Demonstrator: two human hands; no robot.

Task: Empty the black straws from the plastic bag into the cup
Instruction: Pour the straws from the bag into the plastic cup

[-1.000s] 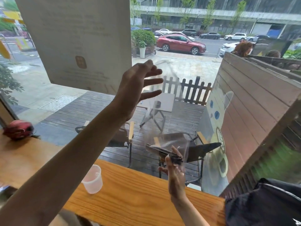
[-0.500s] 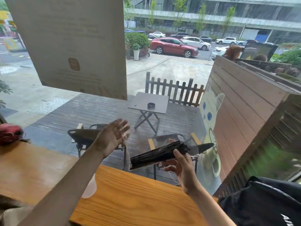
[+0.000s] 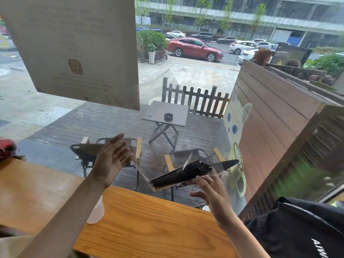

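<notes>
A wooden table [image 3: 149,226] is running along a window, its far edge under a clear plastic bag [image 3: 178,164] of black straws [image 3: 183,174], held up tilted. The left hand [image 3: 111,161] is spreading open beside it; the right hand [image 3: 210,190] is apparently pinching the bundle. A translucent cup [image 3: 96,213] is standing half hidden behind the left forearm.

The person is showing two bare forearms, with no sleeves, watch or rings visible; the left hand [image 3: 111,161] and right hand [image 3: 210,190] are wearing no gloves.
</notes>
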